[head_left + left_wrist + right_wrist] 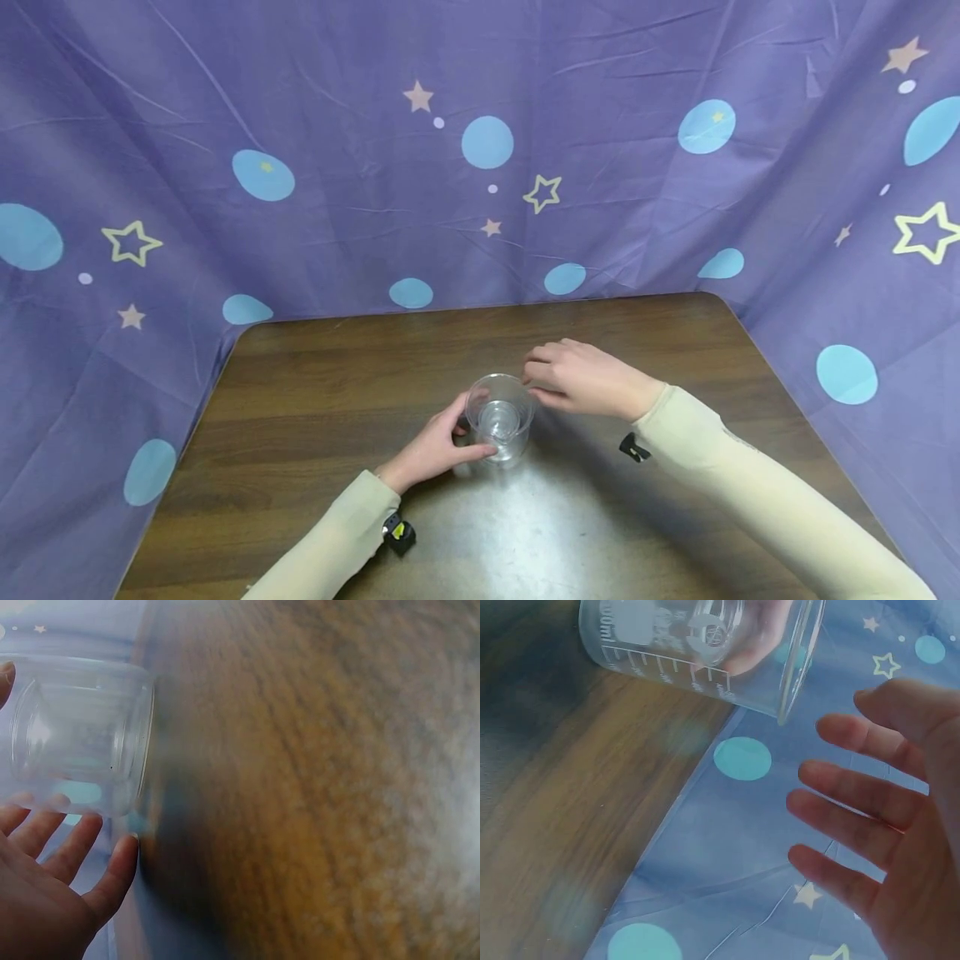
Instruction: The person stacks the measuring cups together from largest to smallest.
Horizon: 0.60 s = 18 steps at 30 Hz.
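A clear glass beaker (513, 448) with white graduation marks stands upright near the middle of the table. Inside it shows a smaller clear glass vessel (498, 418), whose exact kind I cannot tell. My left hand (431, 450) grips the beaker from the left, thumb on the near side and fingers round the far side. To the right of the rim, my right hand (577, 379) hovers with its fingers loosely bent. In the right wrist view, a gap separates those fingers (847, 810) from the beaker (664, 675), and they hold nothing.
The brown wooden table (337, 367) has rounded far corners. A purple curtain (360, 167) with stars and blue dots hangs behind it and along both sides. Dark straps with small devices sit at the left wrist (399, 533) and right wrist (634, 448).
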### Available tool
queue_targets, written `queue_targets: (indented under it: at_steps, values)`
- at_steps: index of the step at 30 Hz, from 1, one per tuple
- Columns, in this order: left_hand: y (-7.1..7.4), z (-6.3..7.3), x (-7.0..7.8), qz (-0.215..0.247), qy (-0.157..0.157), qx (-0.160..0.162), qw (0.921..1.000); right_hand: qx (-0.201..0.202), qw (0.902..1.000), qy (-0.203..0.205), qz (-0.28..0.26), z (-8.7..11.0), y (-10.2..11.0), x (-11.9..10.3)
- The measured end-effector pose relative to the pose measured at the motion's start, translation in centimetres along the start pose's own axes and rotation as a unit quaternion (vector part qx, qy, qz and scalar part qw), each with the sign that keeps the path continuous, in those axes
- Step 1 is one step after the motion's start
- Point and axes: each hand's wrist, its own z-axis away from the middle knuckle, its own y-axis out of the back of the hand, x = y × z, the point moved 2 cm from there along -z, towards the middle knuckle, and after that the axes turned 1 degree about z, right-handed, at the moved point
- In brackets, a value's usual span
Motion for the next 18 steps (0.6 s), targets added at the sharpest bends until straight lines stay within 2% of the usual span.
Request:
queue_targets:
  at_steps: [4,8,18]
  values:
    - [0.0,0.0,0.0,-0.005,0.003,0.001,1.0000,0.023,0.9993,-0.024,0.019,1.2,-0.1,0.0]
    - [0.1,0.0,0.0,-0.006,0.006,-0.003,1.0000,0.042,0.9972,-0.059,0.015,2.5,-0.4,-0.1]
    - [0.0,0.1,-0.1,0.004,-0.001,-0.005,1.0000,0.079,0.9879,-0.134,0.000,5.4,-2.9,-0.4]
